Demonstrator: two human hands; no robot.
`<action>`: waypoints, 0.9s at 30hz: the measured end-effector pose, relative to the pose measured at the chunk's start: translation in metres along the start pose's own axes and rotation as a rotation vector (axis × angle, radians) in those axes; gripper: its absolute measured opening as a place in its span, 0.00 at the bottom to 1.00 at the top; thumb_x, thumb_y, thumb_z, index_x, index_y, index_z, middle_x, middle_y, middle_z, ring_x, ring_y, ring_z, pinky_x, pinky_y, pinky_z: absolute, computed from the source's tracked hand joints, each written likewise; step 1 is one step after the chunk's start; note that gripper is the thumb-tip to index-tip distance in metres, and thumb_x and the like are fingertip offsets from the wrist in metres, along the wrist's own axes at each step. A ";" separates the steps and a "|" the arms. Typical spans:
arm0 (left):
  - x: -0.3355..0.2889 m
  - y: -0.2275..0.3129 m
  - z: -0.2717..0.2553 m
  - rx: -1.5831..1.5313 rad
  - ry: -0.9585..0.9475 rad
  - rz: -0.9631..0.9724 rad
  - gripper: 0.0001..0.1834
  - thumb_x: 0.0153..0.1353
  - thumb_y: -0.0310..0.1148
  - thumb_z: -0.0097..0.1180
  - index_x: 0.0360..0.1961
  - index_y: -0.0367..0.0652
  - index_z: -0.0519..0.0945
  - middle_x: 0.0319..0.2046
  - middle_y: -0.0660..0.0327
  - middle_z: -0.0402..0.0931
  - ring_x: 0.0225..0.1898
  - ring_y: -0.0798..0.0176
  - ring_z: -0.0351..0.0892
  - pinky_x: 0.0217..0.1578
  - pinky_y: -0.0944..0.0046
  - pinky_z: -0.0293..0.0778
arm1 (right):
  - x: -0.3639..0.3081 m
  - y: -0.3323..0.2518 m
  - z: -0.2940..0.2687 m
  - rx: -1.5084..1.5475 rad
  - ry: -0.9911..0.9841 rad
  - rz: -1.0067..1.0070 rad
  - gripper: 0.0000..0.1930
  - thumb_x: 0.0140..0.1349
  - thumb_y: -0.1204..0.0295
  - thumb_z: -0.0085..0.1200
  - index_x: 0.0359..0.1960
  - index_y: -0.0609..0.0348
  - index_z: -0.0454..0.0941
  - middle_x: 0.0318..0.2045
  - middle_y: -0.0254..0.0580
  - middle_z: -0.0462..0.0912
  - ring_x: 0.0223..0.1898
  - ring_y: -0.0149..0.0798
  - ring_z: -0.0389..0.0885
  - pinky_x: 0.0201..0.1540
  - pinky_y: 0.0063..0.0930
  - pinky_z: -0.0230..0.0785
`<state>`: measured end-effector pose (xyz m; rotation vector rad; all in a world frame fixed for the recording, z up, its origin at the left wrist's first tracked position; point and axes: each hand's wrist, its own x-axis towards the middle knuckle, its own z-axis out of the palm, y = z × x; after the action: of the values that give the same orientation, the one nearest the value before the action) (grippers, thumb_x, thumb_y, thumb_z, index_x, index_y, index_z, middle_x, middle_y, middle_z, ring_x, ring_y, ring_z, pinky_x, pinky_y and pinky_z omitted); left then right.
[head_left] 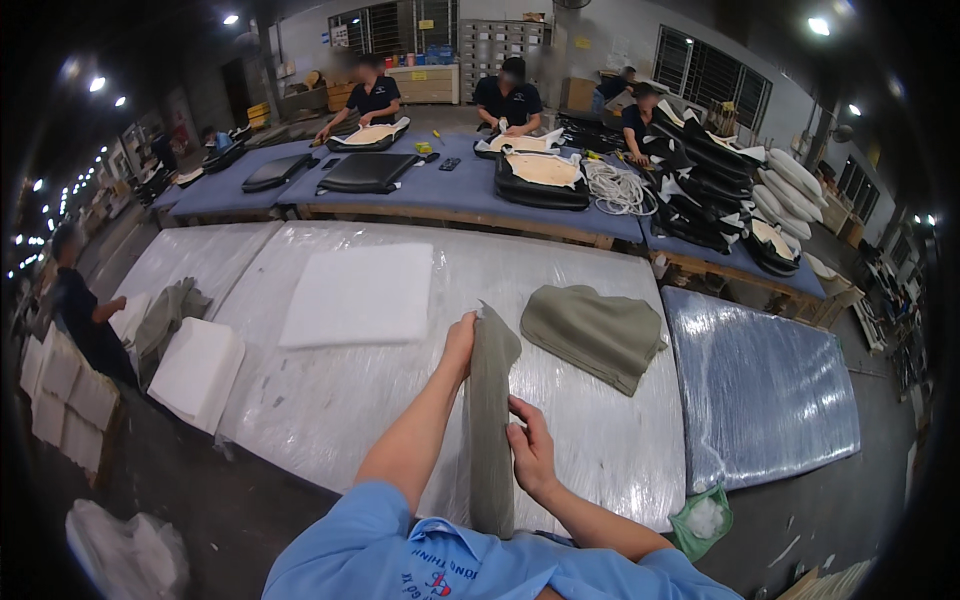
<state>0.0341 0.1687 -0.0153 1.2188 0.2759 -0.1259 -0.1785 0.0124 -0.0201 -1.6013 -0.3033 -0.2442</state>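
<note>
An olive-grey fabric piece (491, 430), perhaps a cushion cover, hangs upright in front of me, its lower end close to my shirt. My left hand (461, 345) grips its far upper end. Lower down, the fingers of my right hand (533, 447) close on its right edge. The inside of the fabric is turned away from view. To the right, a folded stack of the same olive cloth (592, 335) lies on the plastic-wrapped table (330, 400). A square white pad (360, 295) lies flat to the left of my hands.
White pads (198, 370) are stacked at the table's left edge, near a person (80, 310). A wrapped blue surface (765, 385) adjoins on the right, with a green bag (703, 520) by its corner. Beyond, co-workers handle black cushions on a blue table (430, 195).
</note>
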 end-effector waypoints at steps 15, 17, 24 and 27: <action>0.018 -0.017 -0.018 0.093 -0.067 0.025 0.38 0.75 0.62 0.41 0.54 0.32 0.81 0.51 0.53 0.81 0.52 0.59 0.76 0.57 0.60 0.68 | 0.227 0.081 -0.002 0.046 -0.238 0.333 0.23 0.79 0.55 0.48 0.62 0.61 0.76 0.50 0.36 0.80 0.53 0.29 0.75 0.60 0.25 0.65; 0.020 -0.015 -0.022 0.144 -0.120 0.017 0.42 0.75 0.66 0.36 0.57 0.33 0.80 0.55 0.54 0.80 0.58 0.59 0.74 0.63 0.60 0.63 | 0.233 0.085 -0.007 -0.033 -0.246 0.349 0.23 0.77 0.54 0.50 0.59 0.61 0.78 0.48 0.38 0.81 0.52 0.29 0.75 0.57 0.26 0.67; 0.031 -0.011 -0.046 0.166 -0.305 -0.097 0.47 0.73 0.72 0.32 0.59 0.36 0.80 0.58 0.57 0.80 0.62 0.57 0.72 0.68 0.56 0.59 | 0.244 0.072 0.003 0.037 -0.306 0.296 0.16 0.75 0.57 0.54 0.46 0.60 0.78 0.35 0.29 0.79 0.40 0.25 0.73 0.47 0.24 0.67; 0.033 -0.007 -0.038 0.065 -0.382 -0.113 0.41 0.74 0.68 0.38 0.57 0.38 0.80 0.55 0.57 0.81 0.59 0.59 0.76 0.65 0.57 0.65 | 0.250 0.075 -0.014 0.021 -0.400 0.264 0.11 0.75 0.62 0.55 0.44 0.58 0.77 0.36 0.26 0.79 0.41 0.24 0.73 0.50 0.23 0.66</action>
<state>0.0590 0.2041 -0.0428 1.2165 0.0061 -0.4627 0.0819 0.0067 -0.0050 -1.6436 -0.3936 0.2847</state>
